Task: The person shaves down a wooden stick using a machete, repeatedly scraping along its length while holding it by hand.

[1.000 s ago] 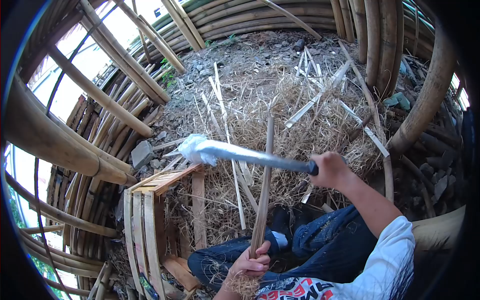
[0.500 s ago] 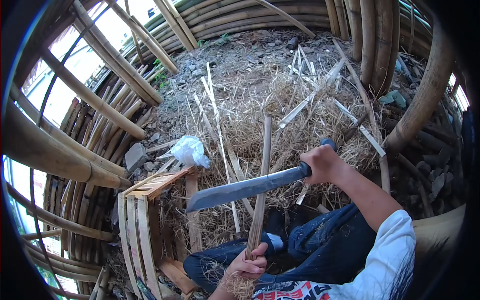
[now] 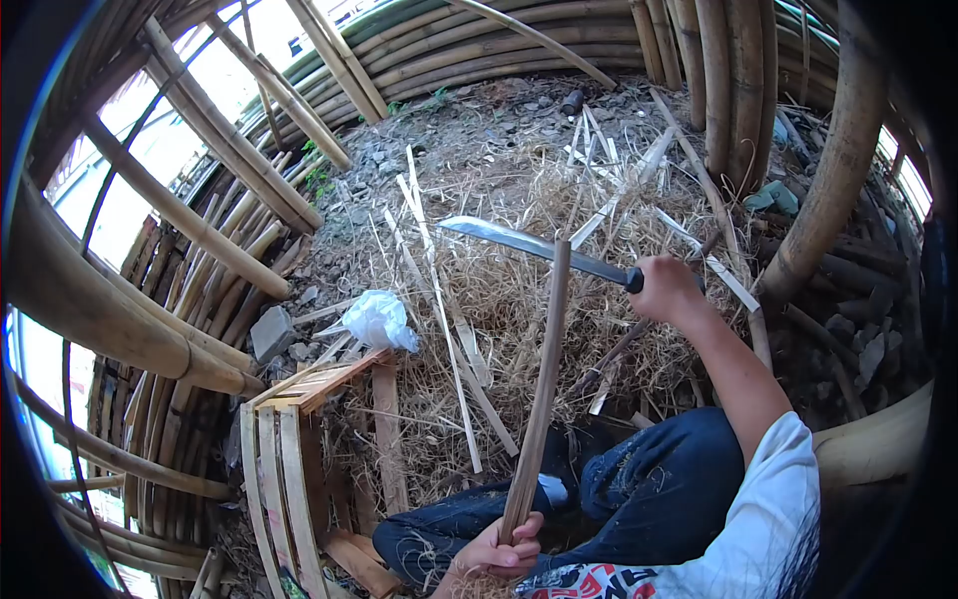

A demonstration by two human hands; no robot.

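My left hand (image 3: 502, 552) is closed round the lower end of a long flat wooden strip (image 3: 539, 399), bamboo by its look, which points up and away from me. In my right hand (image 3: 667, 290) is the black handle of a machete (image 3: 509, 238). Its long blade points left and passes across the top end of the strip, right at that end in this view. Fibrous shavings (image 3: 469, 587) cling about my left wrist. Below the strip are my legs (image 3: 659, 489) in dark trousers, folded on the ground.
Curly shavings (image 3: 499, 299) and pale split strips (image 3: 434, 270) cover the ground ahead. At left stands a slatted wooden crate (image 3: 284, 469), with a white plastic bag (image 3: 379, 319) beside its top. Thick bamboo poles (image 3: 833, 180) rise at right; more poles (image 3: 180, 210) frame the left side.
The machete has moved up and away, from across the strip's middle to its top end. My left hand has shifted slightly right and down, and the strip tilts more to the right.
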